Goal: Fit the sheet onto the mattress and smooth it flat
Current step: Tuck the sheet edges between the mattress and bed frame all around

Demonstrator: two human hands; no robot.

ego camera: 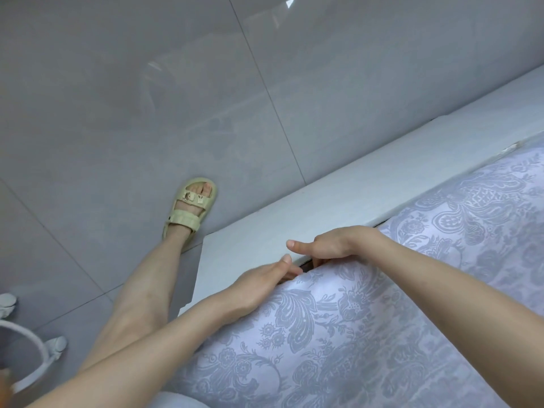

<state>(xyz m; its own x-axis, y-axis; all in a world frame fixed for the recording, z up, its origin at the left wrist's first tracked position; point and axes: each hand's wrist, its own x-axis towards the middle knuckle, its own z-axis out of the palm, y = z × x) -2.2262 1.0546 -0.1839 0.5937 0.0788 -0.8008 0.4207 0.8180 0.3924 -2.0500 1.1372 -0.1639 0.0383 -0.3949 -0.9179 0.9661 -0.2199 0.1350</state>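
Note:
The mattress wears a pale lilac sheet (368,328) with a grey floral pattern, filling the lower right. Its corner bulges up beside the white bed frame (294,219). My left hand (262,282) lies along the corner's left side, its straight fingers pushing the sheet into the dark gap between mattress and frame. My right hand (332,245) is just beyond it. Its thumb rests on the frame and its fingers hook down over the sheet's edge into the gap, the tips hidden. The sheet shows soft wrinkles near the corner.
Grey glossy floor tiles (147,98) fill the upper left. My leg and a foot in a cream sandal (191,207) stand on them beside the frame's corner. A round white object (35,363) sits at the lower left edge.

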